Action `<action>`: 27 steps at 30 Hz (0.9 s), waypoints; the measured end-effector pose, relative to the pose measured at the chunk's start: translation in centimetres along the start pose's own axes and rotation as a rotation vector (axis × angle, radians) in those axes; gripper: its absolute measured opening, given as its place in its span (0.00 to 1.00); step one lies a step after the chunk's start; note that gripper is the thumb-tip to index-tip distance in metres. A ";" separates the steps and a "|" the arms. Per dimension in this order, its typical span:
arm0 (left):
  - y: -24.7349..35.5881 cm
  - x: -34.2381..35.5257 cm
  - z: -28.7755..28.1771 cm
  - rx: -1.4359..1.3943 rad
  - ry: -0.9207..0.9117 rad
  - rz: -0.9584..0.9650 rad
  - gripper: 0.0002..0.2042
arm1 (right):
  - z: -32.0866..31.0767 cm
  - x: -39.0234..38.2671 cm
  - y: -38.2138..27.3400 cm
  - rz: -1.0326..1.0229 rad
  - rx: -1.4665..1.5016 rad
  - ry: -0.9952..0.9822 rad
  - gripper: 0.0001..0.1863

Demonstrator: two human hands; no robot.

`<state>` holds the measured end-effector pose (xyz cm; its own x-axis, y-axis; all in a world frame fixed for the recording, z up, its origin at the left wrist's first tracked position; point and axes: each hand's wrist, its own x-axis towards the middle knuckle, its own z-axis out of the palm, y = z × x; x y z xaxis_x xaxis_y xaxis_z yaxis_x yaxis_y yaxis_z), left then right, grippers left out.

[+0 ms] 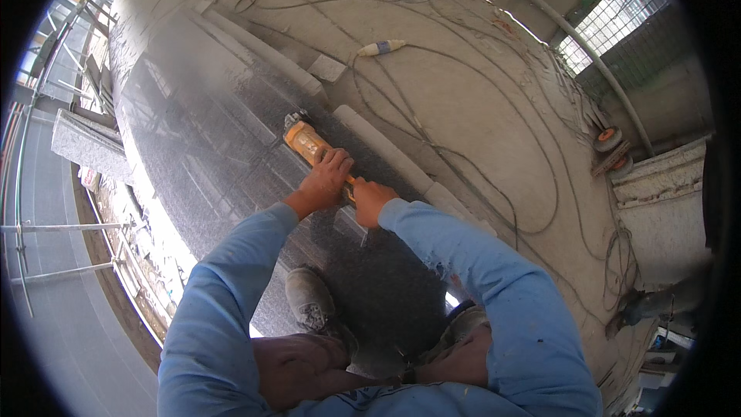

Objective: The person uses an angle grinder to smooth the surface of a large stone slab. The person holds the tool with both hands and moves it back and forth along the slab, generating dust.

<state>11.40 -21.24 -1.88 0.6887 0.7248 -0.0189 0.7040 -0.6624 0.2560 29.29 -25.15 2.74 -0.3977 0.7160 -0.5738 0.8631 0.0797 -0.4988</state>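
An orange angle grinder (pixel 306 141) is held in both hands over a large dark grey stone slab (pixel 197 139). My left hand (pixel 324 179) wraps round the grinder's body. Behind it, my right hand (pixel 372 199) is closed round the rear handle end. The grinder's metal head (pixel 295 119) points away and to the left, low at the slab's surface; whether its disc touches the stone cannot be made out. Pale streaks and dust mark the slab, and haze hangs over its far part. My dusty shoe (pixel 309 297) rests on the slab close to me.
Pale stone strips (pixel 382 147) lie along the slab's right edge. Long cables (pixel 463 158) loop over the dusty floor, with a white connector (pixel 381 48) among them. Metal rails (pixel 69 228) stand at left. At right are a wheeled thing (pixel 608 139) and stacked pale slabs (pixel 664 177).
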 end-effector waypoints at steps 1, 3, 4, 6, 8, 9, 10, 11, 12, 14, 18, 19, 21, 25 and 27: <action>0.1 0.0 -0.1 0.017 -0.002 0.004 0.35 | -0.4 -0.2 -0.2 0.006 -0.005 -0.002 0.19; 0.5 -0.1 -0.2 0.052 -0.005 0.011 0.36 | -0.5 -0.9 -0.2 0.014 0.001 -0.014 0.19; 1.0 -0.3 -0.6 0.050 -0.026 0.008 0.37 | -0.4 -1.4 -0.2 0.018 0.005 -0.021 0.19; 2.4 -0.3 -1.0 0.046 -0.069 0.002 0.38 | -0.4 -2.5 0.1 0.026 0.014 -0.036 0.19; 3.5 -0.7 -0.6 0.059 -0.056 0.018 0.39 | -0.1 -3.7 0.4 0.030 0.006 -0.045 0.19; 4.1 -0.8 -0.4 0.066 -0.049 0.026 0.39 | 0.2 -4.4 0.7 0.033 -0.005 -0.047 0.20; 4.8 -0.9 -0.3 0.051 -0.052 0.021 0.39 | 0.1 -5.0 0.7 0.036 -0.017 -0.049 0.20; 5.4 -1.0 -0.3 0.037 -0.056 0.017 0.39 | -0.2 -5.6 0.7 0.047 -0.015 -0.075 0.20; 5.9 -1.1 -0.3 0.023 -0.059 0.012 0.38 | -0.6 -6.2 0.6 0.058 -0.014 -0.101 0.21; 6.4 -1.1 -0.1 0.031 -0.031 0.027 0.37 | -1.1 -6.9 0.6 0.072 -0.014 -0.126 0.21; 6.3 -1.0 0.5 0.046 0.019 0.060 0.35 | -0.8 -6.9 0.9 0.070 -0.017 -0.107 0.21; 6.2 -1.0 0.7 0.057 0.023 0.059 0.35 | -0.6 -6.8 1.0 0.069 -0.015 -0.099 0.21; 5.7 -1.0 1.1 0.078 0.031 0.054 0.35 | 0.2 -6.1 1.6 0.026 0.004 -0.047 0.20; 4.9 -0.9 0.9 0.102 -0.006 0.046 0.36 | 0.0 -5.2 1.4 0.017 -0.004 -0.076 0.20; 4.5 -0.8 0.7 0.108 -0.033 0.041 0.37 | 0.1 -4.7 1.2 0.020 0.007 -0.069 0.21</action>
<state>14.17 -24.93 -1.41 0.7216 0.6910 -0.0426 0.6882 -0.7094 0.1517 32.17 -28.48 4.77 -0.4013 0.6682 -0.6265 0.8687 0.0609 -0.4915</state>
